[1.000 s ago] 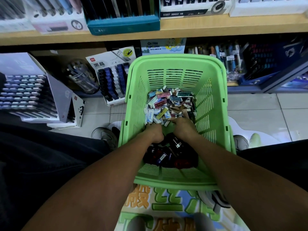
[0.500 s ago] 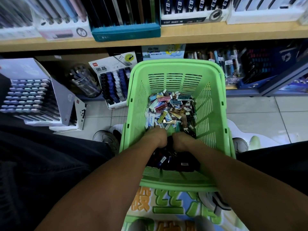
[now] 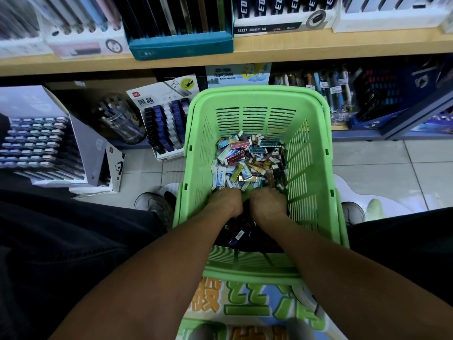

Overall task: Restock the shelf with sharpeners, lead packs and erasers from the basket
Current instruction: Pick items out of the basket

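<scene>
Underfoot, pale floor tiles (image 3: 416, 168) run to a wooden shelf (image 3: 294, 49) across the top of the frame, stocked with boxed pencils and pens. Lower left of it stand a purple display box (image 3: 39, 143) and a white lead-pack display (image 3: 164, 119) on the floor. A green plastic basket (image 3: 308, 148) sits at the centre of the frame over a printed floor sticker (image 3: 245, 307). Small colourful eraser and lead packs (image 3: 247, 163) fill its far half; dark sharpeners (image 3: 239, 235) lie in the near half. Both hands reach down into it side by side: the left hand (image 3: 226, 201) and right hand (image 3: 268, 201) are knuckles-up, fingers curled under and buried among the dark items, so I cannot tell what they grasp.
</scene>
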Tool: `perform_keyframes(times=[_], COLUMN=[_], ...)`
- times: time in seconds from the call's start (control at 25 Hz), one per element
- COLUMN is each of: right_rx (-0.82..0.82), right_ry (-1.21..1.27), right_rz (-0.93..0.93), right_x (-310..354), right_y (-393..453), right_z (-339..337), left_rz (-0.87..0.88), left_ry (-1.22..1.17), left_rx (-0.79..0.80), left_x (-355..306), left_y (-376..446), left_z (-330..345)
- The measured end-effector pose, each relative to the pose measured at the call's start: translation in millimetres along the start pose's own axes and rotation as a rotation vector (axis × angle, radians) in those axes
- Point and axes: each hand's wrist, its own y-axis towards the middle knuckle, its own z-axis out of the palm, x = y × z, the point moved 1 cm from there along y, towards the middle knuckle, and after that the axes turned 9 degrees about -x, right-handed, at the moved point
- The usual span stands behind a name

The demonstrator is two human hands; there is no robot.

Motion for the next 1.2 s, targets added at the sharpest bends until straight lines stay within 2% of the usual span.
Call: perform_keyframes(times=[0.08, 0.32, 0.48, 0.56, 0.64, 0.76, 0.88, 0.96, 1.12, 1.2], right_rx=[-0.094, -0.121, -0.103, -0.179, -0.174, 0.065, 0.351, 0.422, 0.196, 0.058], right_ry=[-0.056, -0.138, -0.100, -0.025, 0.191, 0.530, 0.662, 0.671, 0.739, 0.805], right_rz=[0.002, -0.029, -0.063, -0.102, -0.110, -0.145, -0.243, -0.232, 0.055, 0.116], right_x=[-9, -16, -19, -16, -8, 4, 5, 1, -10, -10], right_y=[6, 13, 13, 11, 11, 15, 2, -5, 14, 21], right_z=[-7, 5, 5, 0, -8, -24, -37, -36, -25, -25], left_rz=[0.002, 0.027, 0.003, -0.019, -0.042, -0.077, -0.140, -0.217, -0.374, -0.441], left_ry=[0.015, 0.024, -0.022, -0.066, -0.107, -0.180, -0.243, -0.353, -0.643, -0.822], left_rx=[0.002, 0.072, 0.114, 0.119, 0.098, 0.027, -0.030, -0.041, -0.029, -0.058], left_x=[0, 3, 2, 1, 1, 4, 11, 10, 3, 1], left_y=[-1, -5, -8, -6, -5, -3, 1, 0, 1, 5], left_z=[-1, -1, 1, 2, 0, -15, -26, -28, -21, -21])
